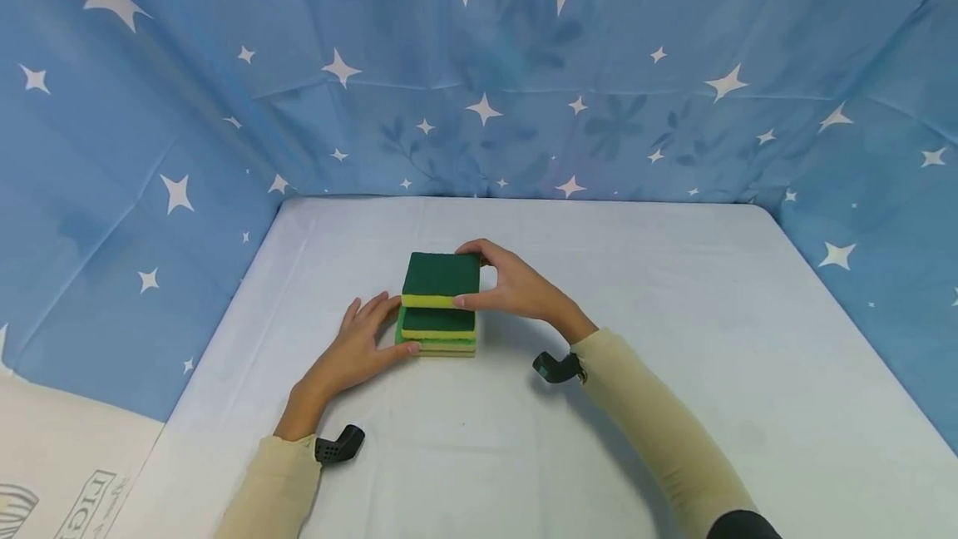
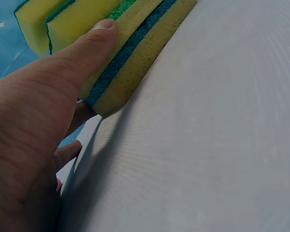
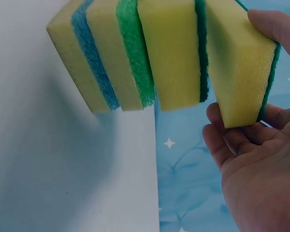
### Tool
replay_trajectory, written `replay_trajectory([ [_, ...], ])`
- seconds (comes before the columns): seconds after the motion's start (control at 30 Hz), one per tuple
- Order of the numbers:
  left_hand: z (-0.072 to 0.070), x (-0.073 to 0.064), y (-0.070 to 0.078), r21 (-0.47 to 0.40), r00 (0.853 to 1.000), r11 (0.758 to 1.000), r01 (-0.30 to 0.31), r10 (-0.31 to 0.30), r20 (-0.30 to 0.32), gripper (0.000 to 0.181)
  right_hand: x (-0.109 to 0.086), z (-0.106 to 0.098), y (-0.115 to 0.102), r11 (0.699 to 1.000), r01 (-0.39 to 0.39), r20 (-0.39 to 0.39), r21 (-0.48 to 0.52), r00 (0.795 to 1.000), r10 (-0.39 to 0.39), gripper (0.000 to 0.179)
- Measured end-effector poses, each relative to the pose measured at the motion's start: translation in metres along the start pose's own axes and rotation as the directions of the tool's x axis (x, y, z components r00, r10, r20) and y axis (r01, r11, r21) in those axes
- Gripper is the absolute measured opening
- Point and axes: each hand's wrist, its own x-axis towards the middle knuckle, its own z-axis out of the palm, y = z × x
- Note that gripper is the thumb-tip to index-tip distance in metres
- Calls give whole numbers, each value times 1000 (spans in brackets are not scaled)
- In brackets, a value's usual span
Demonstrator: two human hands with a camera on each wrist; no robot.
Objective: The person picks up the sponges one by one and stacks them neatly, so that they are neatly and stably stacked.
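A stack of sponges (image 1: 438, 321) stands on the white table. In the right wrist view, the lowest sponge (image 3: 72, 55) has a blue scouring layer, the one above it a bright green layer (image 3: 135, 58), and the third yellow sponge (image 3: 173, 55) a dark green one. My right hand (image 1: 524, 285) grips a top yellow sponge (image 3: 249, 77) with a dark green face, thumb at its near edge and fingers at the far side. This sponge is tilted over the third. My left hand (image 1: 359, 353) holds the lower stack's left side, its thumb (image 2: 94, 43) against the front.
The white table (image 1: 674, 289) stretches out around the stack. Blue star-patterned cloth (image 1: 509, 65) hangs at the back and sides. Pale printed material (image 1: 75, 447) lies at the lower left. Black wrist cameras (image 1: 557, 368) are on both sleeves.
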Motion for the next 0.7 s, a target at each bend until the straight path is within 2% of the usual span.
replay_trajectory([
  [0.7, -1, 0, 0, -16, 1000, 1000, 18, -18, 19, 86, -16, 11, 0, 998, 63, 15, -23, 998, -63, 66],
])
